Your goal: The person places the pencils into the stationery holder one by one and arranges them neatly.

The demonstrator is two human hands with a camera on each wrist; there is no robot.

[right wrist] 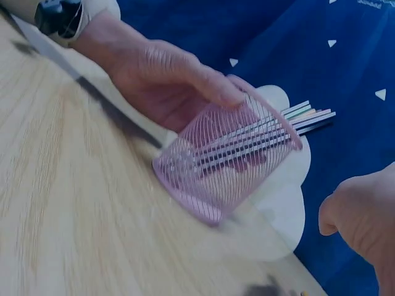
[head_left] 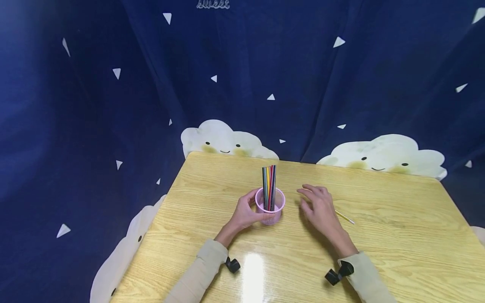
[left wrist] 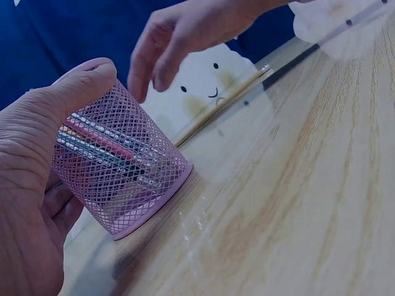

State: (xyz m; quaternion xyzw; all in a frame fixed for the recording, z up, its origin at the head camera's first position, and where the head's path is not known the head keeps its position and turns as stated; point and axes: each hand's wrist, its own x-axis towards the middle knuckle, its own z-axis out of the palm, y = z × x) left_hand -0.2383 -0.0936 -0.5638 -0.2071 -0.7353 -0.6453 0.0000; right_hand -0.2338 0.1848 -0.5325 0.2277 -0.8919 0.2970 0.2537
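Note:
A pink mesh pencil cup stands on the table, with my left hand gripping its side, the thumb across the front and the fingers behind. Several pencils lean upright in it, their dark, yellow and red barrels rising above the rim. To the right of the cup, my right hand hovers over the table with its fingers spread and slightly bent, holding nothing. A single yellow pencil lies on the wood beside it, partly hidden behind that hand in the head view.
The light wooden table ends at a dark blue curtain printed with white clouds and triangles. A black camera mount sits on each wrist. A bright reflection shows on the tabletop between the forearms.

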